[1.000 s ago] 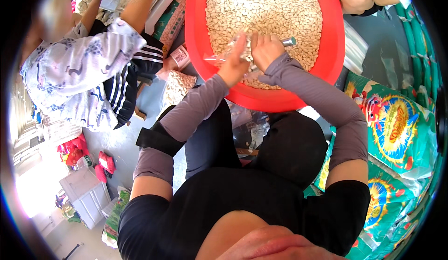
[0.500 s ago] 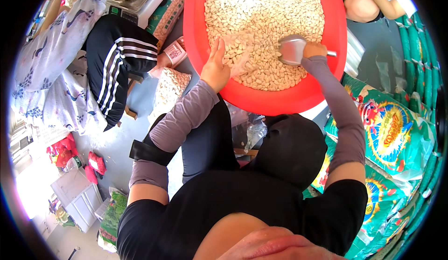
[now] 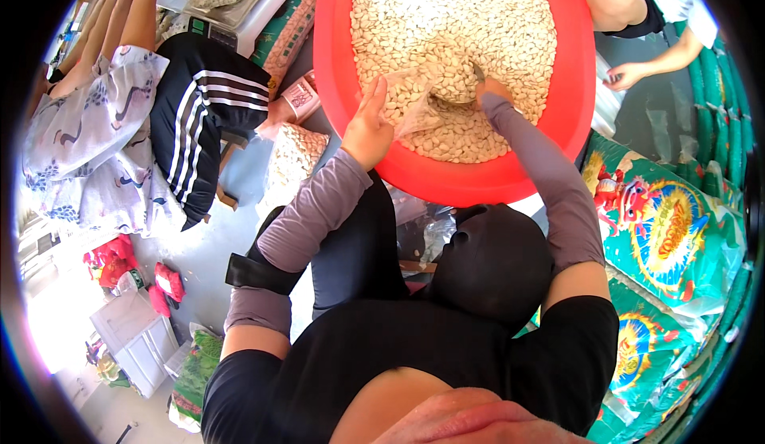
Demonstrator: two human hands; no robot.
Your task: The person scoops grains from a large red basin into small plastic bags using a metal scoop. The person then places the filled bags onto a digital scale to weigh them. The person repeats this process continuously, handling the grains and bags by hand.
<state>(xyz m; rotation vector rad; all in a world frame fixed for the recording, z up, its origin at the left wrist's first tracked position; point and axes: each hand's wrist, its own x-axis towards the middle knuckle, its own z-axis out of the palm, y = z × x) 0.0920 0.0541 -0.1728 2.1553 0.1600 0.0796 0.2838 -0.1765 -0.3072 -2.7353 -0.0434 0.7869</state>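
A red plastic tub [image 3: 336, 54] full of pale, flat seeds [image 3: 446, 6] sits in front of me. My left hand [image 3: 369, 125], at the tub's near left side, holds a clear plastic bag [image 3: 410, 105] with some seeds inside, its mouth facing right. My right hand [image 3: 494, 92] is closed on the metal scoop [image 3: 476, 73], which is heaped with seeds at the bag's mouth; much of the scoop is hidden by seeds and hand.
A co-worker in striped trousers [image 3: 199, 117] sits left, near a scale [image 3: 199, 26] and a filled bag [image 3: 293, 161]. Another person's bare hand and arm [image 3: 637, 74] are at upper right. Large green printed sacks [image 3: 661, 241] are stacked right; red packets [image 3: 167, 285] lie lower left.
My hands moved apart, the scoop dipped into the seeds on the right, and it has now swung left, heaped, to the bag. The right-hand person's arm has lowered.
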